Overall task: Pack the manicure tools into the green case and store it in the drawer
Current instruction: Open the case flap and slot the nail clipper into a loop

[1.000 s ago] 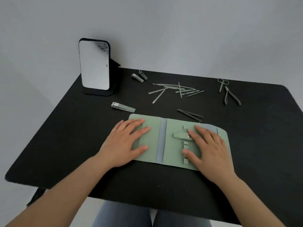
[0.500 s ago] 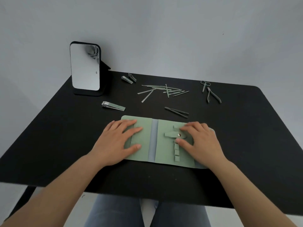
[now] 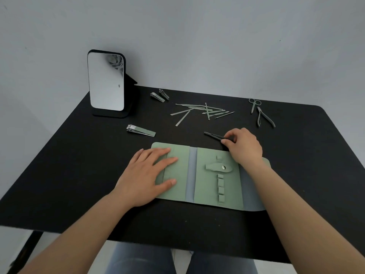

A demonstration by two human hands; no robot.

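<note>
A person seated at a black tabletop [image 3: 59,175] works over a green case [image 3: 209,186] that lies unfolded flat near the front edge, its right panel showing a snapped strap and a column of small loops. The left hand [image 3: 146,177] rests flat with straight, spread fingers on the case's left panel, pressing it down. The right hand [image 3: 245,147] reaches just beyond the case's far edge, its curled thumb and fingers pinching the near end of a pair of dark tweezers [image 3: 214,135] that lies on the tabletop and points away to the left; whether the tweezers are lifted clear of the surface is hard to tell from this angle. To the far left a large nail clipper [image 3: 141,131] lies just beyond the case, and two smaller clippers [image 3: 160,95] sit side by side farther back. A loose heap of thin files and picks [image 3: 203,111] is scattered across the far middle of the tabletop. At far right, small scissors [image 3: 254,104] lie next to a cuticle nipper [image 3: 264,119]. A standing mirror [image 3: 106,84] on a black base occupies the far left corner, against a plain grey wall.
</note>
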